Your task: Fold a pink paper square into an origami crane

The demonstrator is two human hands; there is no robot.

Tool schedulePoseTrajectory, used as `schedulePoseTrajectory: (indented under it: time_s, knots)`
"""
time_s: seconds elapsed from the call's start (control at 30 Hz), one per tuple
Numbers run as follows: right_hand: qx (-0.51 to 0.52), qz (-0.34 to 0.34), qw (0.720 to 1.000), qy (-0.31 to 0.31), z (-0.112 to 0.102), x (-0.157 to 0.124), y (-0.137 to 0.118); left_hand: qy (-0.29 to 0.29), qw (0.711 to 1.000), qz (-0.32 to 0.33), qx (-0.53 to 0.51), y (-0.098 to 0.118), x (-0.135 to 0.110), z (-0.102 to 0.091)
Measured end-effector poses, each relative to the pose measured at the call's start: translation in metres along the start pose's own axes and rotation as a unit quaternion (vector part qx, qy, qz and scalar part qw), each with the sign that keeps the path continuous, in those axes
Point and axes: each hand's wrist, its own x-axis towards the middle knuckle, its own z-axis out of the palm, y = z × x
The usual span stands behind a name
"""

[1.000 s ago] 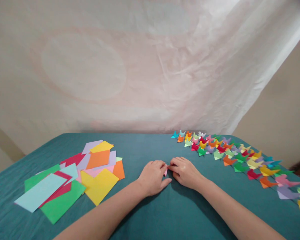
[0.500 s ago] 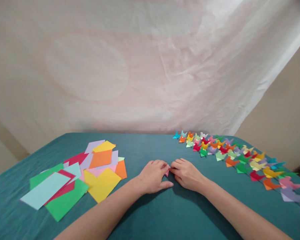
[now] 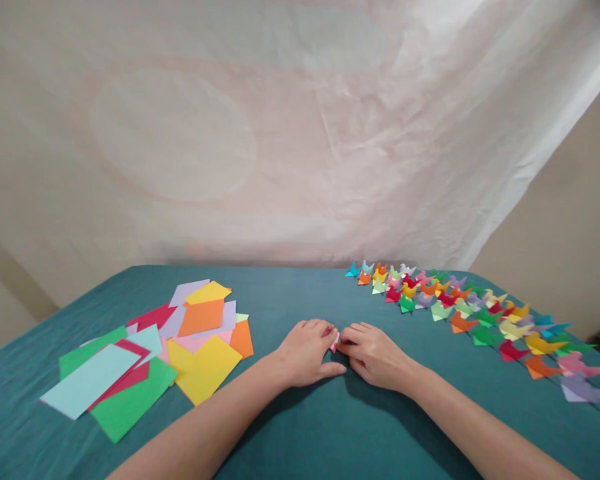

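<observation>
Both my hands rest together on the teal tablecloth (image 3: 300, 427) near the middle of the table. My left hand (image 3: 307, 353) and my right hand (image 3: 375, 353) pinch a small folded pink paper piece (image 3: 335, 342) between their fingertips. Most of that piece is hidden by the fingers. The thumb of my left hand lies flat on the cloth below it.
A loose heap of flat coloured paper sheets (image 3: 150, 353) lies at the left. Several small folded paper birds (image 3: 480, 313) in many colours stand in rows along the right side, running toward the right edge. A pale sheet (image 3: 280, 133) hangs behind the table.
The hands have stayed together on the pink piece, with only slight finger shifts. The view has drifted a little.
</observation>
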Motion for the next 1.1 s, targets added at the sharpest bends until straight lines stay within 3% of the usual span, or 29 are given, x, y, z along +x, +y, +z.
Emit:
schedulePoseTrajectory:
  time_s: [0.37, 0.63, 0.87, 1.1]
  knots:
    - [0.034, -0.02, 0.999, -0.006, -0.005, -0.001, -0.008, -0.022, 1.0, 0.003, 0.008, -0.001, 0.0, -0.001]
    - [0.133, 0.023, 0.987, 0.09, 0.006, -0.005, 0.004, -0.019, 1.0, 0.009, 0.008, -0.002, 0.0, -0.002]
    - [0.07, 0.038, 0.994, 0.069, 0.008, -0.003, 0.003, -0.022, 1.0, 0.007, 0.004, -0.001, 0.001, 0.0]
    - [0.028, 0.103, 0.993, 0.049, 0.011, -0.001, 0.008, -0.051, 0.998, 0.009, -0.019, -0.004, 0.002, -0.005]
